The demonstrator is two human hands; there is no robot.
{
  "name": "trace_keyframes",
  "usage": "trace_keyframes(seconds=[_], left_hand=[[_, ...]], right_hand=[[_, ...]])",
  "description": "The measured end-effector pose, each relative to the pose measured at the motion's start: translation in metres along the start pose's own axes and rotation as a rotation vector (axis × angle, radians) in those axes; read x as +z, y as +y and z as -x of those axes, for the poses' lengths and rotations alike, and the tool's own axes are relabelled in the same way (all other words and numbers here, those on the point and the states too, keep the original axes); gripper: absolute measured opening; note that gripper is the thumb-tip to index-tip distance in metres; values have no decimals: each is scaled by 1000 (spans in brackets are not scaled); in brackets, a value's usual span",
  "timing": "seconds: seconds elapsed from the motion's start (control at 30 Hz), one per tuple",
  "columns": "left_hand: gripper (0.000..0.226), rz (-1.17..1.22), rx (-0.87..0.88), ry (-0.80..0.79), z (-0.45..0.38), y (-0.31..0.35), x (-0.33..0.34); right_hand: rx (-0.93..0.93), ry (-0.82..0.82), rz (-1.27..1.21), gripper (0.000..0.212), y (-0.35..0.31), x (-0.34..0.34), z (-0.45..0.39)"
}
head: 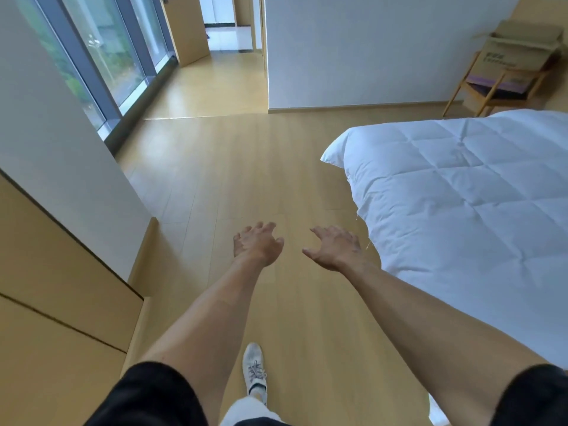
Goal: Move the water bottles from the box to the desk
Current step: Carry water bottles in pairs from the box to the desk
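Observation:
My left hand [257,242] and my right hand [335,247] are stretched out in front of me above the wooden floor, fingers relaxed and spread, holding nothing. An open cardboard box [519,46] sits on a wooden chair [495,87] in the far right corner, well beyond both hands. No water bottles show in the head view, and the inside of the box is hidden. No desk is in view.
A bed with a white quilt [461,192] fills the right side. Wooden cabinet fronts [55,302] and a white wall line the left. Glass doors [107,47] stand far left, a doorway [227,32] beyond. My shoe [253,368] is on the open floor.

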State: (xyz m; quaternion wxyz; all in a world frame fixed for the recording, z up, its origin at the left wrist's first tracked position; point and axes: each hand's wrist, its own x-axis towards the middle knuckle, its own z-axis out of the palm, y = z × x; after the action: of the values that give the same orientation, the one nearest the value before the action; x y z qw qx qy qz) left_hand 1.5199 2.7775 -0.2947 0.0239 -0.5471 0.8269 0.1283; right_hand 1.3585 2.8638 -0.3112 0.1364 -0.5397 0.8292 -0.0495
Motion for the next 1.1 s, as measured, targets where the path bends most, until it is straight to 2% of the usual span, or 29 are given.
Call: trace_keyframes(seconds=[0.23, 0.43, 0.7, 0.93, 1.1], left_hand=[[54, 24, -69, -23, -79, -34, 8], [53, 35, -1, -9, -195, -47, -19], [53, 34, 39, -18, -354, -82, -67], [53, 0, 80, -31, -449, -90, -75], [52, -4, 135, -49, -508, -72, -68]], right_hand=[[-56, -63, 43, 66, -23, 8, -81], [0, -52, 46, 65, -36, -9, -187], [59, -43, 1, 65, -88, -43, -338], [107, -39, -26, 64, -100, -47, -432], [151, -59, -26, 64, -85, -41, -493]])
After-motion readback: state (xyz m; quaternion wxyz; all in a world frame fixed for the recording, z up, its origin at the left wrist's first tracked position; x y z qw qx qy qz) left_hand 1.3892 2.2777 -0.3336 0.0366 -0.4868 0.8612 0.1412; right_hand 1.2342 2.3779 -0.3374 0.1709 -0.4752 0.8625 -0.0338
